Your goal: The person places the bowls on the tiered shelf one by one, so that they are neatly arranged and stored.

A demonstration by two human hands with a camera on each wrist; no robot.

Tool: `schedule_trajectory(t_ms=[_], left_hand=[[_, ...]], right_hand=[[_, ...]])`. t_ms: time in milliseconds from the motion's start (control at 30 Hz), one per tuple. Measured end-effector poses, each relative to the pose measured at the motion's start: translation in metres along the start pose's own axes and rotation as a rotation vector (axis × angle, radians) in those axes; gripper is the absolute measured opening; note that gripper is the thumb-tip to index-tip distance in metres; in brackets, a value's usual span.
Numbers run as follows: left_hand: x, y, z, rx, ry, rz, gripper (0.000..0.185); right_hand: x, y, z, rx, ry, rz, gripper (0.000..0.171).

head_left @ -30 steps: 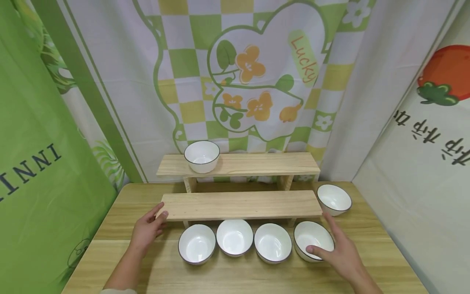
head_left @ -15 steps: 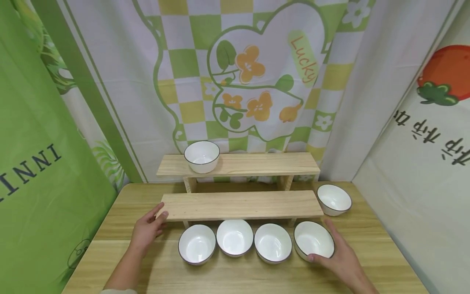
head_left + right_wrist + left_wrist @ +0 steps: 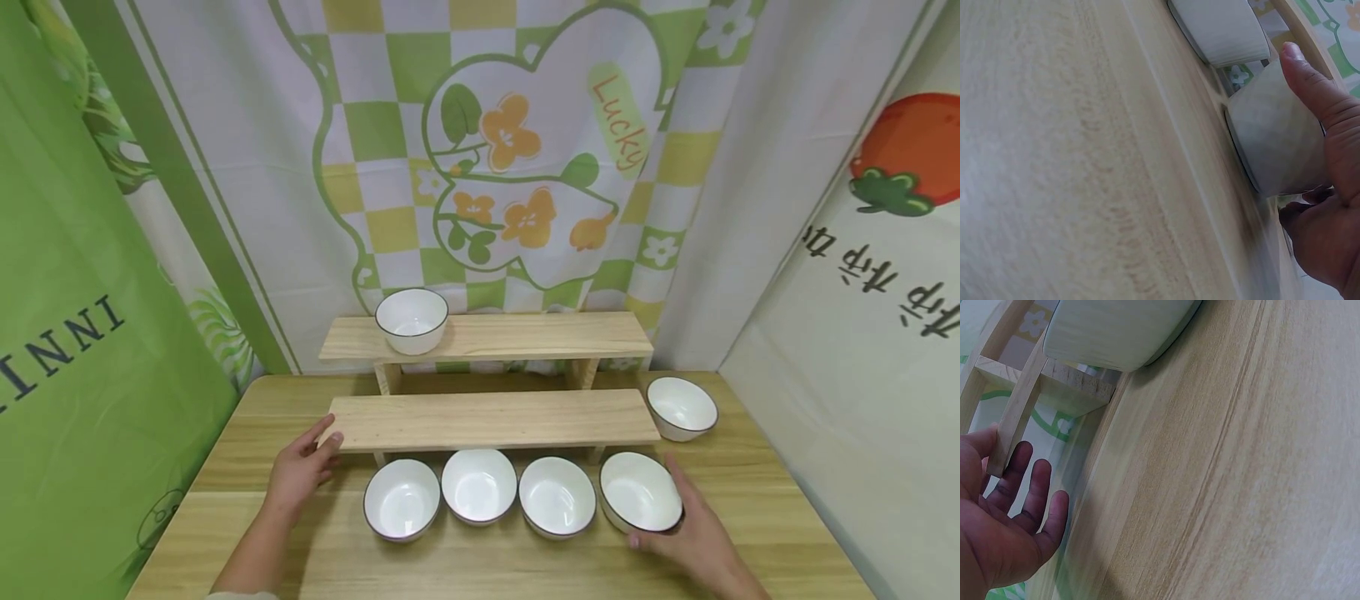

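Observation:
In the head view, my left hand (image 3: 296,475) is at the left end of the lower wooden shelf (image 3: 495,419). The left wrist view shows its thumb and index finger pinching the board's end (image 3: 1013,419), the other fingers spread. My right hand (image 3: 701,537) holds the rightmost white bowl (image 3: 639,492) of the front row, thumb on the near side and fingers round the right side. That bowl's ribbed outer wall (image 3: 1279,131) shows in the right wrist view, close over the wood. Left of it stand a dark-rimmed white bowl (image 3: 557,497) and others like it.
Another white bowl (image 3: 412,321) stands on the upper shelf (image 3: 540,333), towards its left. One more bowl (image 3: 682,408) sits on the wooden table (image 3: 465,571) right of the shelves. Printed curtains (image 3: 540,208) enclose the back and sides.
My right hand has come down from above the rightmost front bowl to close round its right and near sides. The left hand keeps its place at the shelf end.

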State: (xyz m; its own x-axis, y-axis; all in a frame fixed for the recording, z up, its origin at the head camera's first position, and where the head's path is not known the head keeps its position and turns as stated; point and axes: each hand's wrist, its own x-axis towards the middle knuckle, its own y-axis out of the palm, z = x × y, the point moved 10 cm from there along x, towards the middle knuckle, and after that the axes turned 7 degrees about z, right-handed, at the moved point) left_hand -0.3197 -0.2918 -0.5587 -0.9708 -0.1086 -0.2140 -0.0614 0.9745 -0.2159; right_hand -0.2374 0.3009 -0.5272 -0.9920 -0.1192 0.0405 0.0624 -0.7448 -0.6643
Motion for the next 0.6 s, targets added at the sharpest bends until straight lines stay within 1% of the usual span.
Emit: schedule_trajectory(t_ms=[200, 400, 600], left_hand=[[0.0, 0.0, 0.001, 0.005, 0.0, 0.006, 0.068], [0.0, 0.0, 0.003, 0.011, -0.007, 0.007, 0.069], [0.001, 0.0, 0.003, -0.004, 0.001, 0.007, 0.067]], right_hand=[[0.0, 0.006, -0.01, 0.013, 0.045, 0.038, 0.134], [0.0, 0.008, -0.014, -0.025, 0.071, 0.036, 0.134], [0.0, 0.006, -0.011, -0.062, 0.083, 0.021, 0.134]])
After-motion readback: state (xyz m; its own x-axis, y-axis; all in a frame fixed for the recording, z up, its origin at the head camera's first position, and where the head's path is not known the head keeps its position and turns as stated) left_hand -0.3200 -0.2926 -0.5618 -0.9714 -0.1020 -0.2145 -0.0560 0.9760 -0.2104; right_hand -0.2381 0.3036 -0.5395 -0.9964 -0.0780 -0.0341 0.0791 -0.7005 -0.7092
